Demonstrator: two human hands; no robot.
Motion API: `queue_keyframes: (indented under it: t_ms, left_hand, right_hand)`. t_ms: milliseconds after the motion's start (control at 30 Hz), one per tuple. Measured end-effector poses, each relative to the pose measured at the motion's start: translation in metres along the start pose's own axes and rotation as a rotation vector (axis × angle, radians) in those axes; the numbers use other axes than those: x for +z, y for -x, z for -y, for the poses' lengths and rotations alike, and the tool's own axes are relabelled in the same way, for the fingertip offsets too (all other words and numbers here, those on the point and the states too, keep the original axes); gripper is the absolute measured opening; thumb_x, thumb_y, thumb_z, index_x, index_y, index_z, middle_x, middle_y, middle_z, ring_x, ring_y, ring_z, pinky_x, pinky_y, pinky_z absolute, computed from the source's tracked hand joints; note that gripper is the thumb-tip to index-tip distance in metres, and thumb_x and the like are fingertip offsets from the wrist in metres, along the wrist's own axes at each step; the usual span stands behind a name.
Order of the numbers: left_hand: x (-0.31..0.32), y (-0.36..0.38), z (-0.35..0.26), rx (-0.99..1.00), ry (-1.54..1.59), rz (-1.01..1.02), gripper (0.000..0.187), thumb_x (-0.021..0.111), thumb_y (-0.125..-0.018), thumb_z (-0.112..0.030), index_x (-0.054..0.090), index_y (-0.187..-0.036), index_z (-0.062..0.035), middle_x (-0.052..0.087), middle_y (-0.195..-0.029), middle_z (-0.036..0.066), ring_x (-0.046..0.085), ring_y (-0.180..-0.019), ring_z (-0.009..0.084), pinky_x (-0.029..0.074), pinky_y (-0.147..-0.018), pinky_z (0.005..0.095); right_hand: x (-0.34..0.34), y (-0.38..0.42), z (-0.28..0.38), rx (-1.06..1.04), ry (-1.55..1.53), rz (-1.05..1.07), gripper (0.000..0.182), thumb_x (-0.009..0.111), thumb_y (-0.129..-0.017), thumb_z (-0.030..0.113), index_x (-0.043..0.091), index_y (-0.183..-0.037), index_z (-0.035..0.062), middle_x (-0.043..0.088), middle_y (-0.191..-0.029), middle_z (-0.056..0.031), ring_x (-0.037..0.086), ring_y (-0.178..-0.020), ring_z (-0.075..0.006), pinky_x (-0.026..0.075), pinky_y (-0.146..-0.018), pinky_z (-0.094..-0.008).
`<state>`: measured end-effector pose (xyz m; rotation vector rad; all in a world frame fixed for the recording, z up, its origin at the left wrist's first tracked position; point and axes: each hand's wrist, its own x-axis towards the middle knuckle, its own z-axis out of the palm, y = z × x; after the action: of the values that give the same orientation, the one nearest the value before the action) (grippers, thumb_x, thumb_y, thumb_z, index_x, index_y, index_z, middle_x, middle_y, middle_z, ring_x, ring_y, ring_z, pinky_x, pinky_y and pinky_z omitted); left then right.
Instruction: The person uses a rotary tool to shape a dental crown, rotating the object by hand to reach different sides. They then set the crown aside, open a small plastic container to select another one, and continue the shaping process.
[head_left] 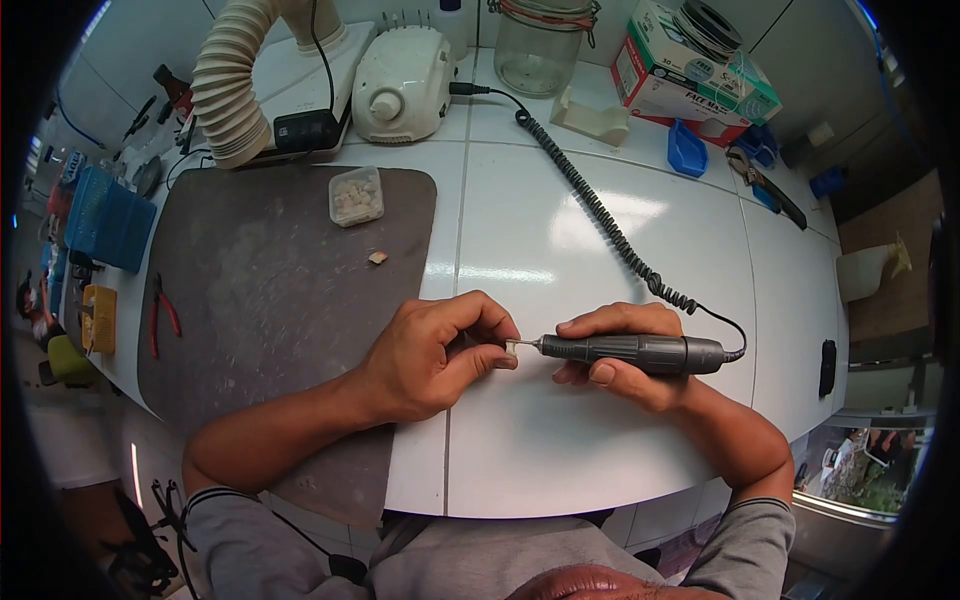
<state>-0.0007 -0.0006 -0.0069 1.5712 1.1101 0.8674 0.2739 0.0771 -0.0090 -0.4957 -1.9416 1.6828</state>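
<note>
Between the thumb and fingers of my left hand [432, 350] is a small whitish piece [511, 349], mostly covered by the fingertips. My right hand [635, 360] grips a dark rotary handpiece [640, 352], held level and pointing left. Its thin metal bit [527, 342] reaches the small piece. A coiled black cord [600, 210] runs from the back of the handpiece to a white control box [403, 85]. On the dark mat [270, 280] lie a clear container [356, 196] of small pale pieces and one loose reddish-cream piece [377, 257].
Red-handled pliers [165, 315] lie at the mat's left. A ribbed hose [230, 90] hangs at the back left. Along the back stand a glass jar [540, 50], a mask box [690, 80] and a blue tray [687, 149]. Cutters [768, 188] lie farther right.
</note>
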Motion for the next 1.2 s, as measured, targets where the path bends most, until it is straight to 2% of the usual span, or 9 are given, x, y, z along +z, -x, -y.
queue_keyframes:
  t_ms: [1200]
  left_hand:
    - [0.0019, 0.0001, 0.0017, 0.035, 0.008, -0.026, 0.009, 0.069, -0.097, 0.0, 0.065, -0.105, 0.0034, 0.077, -0.092, 0.01, 0.076, -0.086, 0.0141, 0.058, -0.075, 0.0255]
  right_hand:
    - [-0.0012, 0.0003, -0.0022, -0.036, -0.001, 0.028, 0.038, 0.073, -0.093, 0.015, 0.067, -0.125, -0.0062, 0.078, -0.109, -0.0208, 0.08, -0.09, -0.0247, 0.064, -0.083, -0.0327]
